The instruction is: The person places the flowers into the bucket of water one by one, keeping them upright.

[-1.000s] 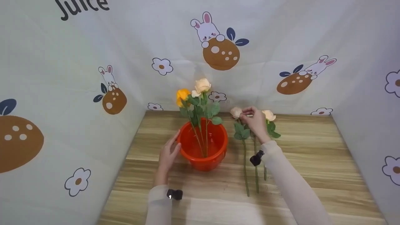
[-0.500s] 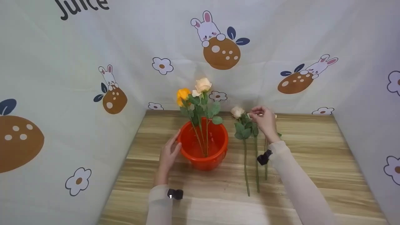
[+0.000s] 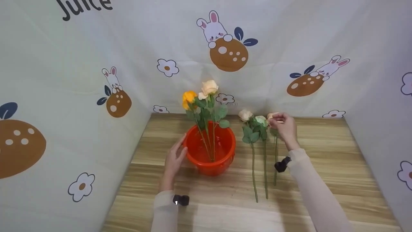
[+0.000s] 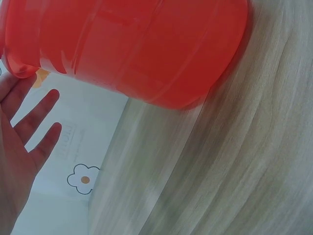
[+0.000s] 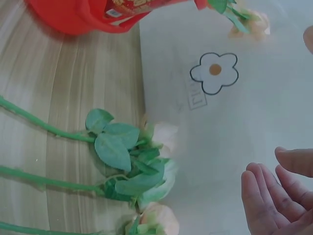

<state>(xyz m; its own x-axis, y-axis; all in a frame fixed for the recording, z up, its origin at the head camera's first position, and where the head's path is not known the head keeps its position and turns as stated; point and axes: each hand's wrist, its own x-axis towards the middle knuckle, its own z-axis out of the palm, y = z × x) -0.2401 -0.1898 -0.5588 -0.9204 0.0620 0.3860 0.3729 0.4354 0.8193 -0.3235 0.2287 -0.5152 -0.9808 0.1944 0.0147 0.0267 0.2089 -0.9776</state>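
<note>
In the head view, my left hand (image 3: 174, 159) touches the left side of an orange-red bucket (image 3: 209, 169) with extended fingers. The left wrist view shows these fingers (image 4: 43, 115) spread beside the bucket's rim. A yellow rose (image 3: 189, 98) and a cream rose (image 3: 210, 87) stand in the bucket, leaning to the back. Right of it lie a pale pink rose (image 3: 245, 115), a pale green rose (image 3: 261, 120) and a peach rose (image 3: 272, 116). My right hand (image 3: 286, 129) hovers over the peach rose, partly hiding it. In the right wrist view, its loosely bent fingers (image 5: 266, 196) hold nothing.
The roses lie on a wood-grain tabletop (image 3: 222, 206), stems pointing towards me. A pale cloth (image 3: 273, 32) printed with rabbits and flowers rises behind the table and along both sides. A label with print (image 5: 129, 7) shows on the bucket in the right wrist view.
My right hand has moved rightwards, from the pale pink rose past the green one to the peach one. The left hand and the bucket have stayed in place.
</note>
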